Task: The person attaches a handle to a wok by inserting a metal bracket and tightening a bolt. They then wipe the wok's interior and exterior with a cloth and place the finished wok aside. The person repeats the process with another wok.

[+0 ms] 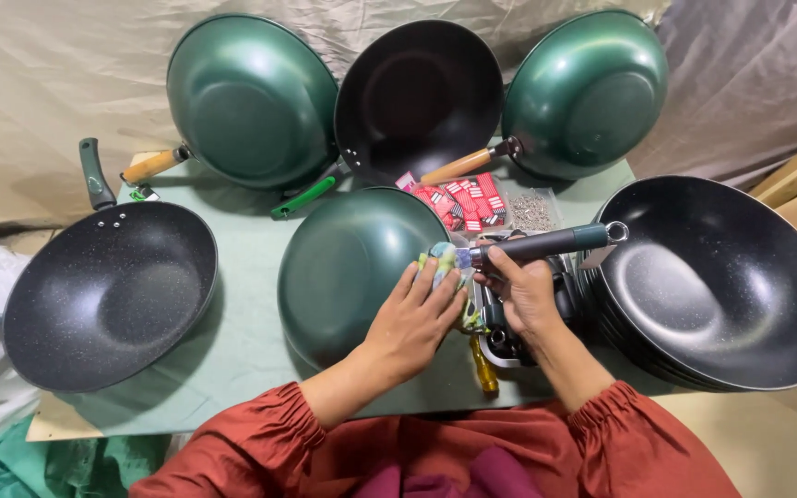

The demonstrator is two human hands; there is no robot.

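Wok [352,267], green side up and upside down, lies at the centre of the tabletop [242,341], just in front of the person. The left hand [417,318] rests on its right-hand rim with a pale green cloth [440,258] under it; its fingers [408,281] lie spread and flat over the cloth rather than clenched. The right hand [523,295] holds the dark grey handle [546,243], which points toward three o'clock and ends in a metal ring; its fingers curl around the shaft near the joint with the wok, closed on it.

The domed pan sits on its rim alone, so I judge that a hard push from the cloth could make it slide toward nine o'clock, where a black speckled wok [108,295] lies open side up. The handle joint is hidden under the cloth and both hands, so I cannot tell whether it is fastened; if it is loose, a twist from the right hand could turn the handle off line.

Beneath the hands, at about four o'clock, a yellow-handled tool [483,369] and a dark tray of parts [509,341] lie close; a dropped wrist could knock them. The stack of black woks [721,277] at three o'clock stands just beside the ringed end, and a swing of the handle could strike it. A tray of small screws [532,212] at one o'clock could spill if bumped.
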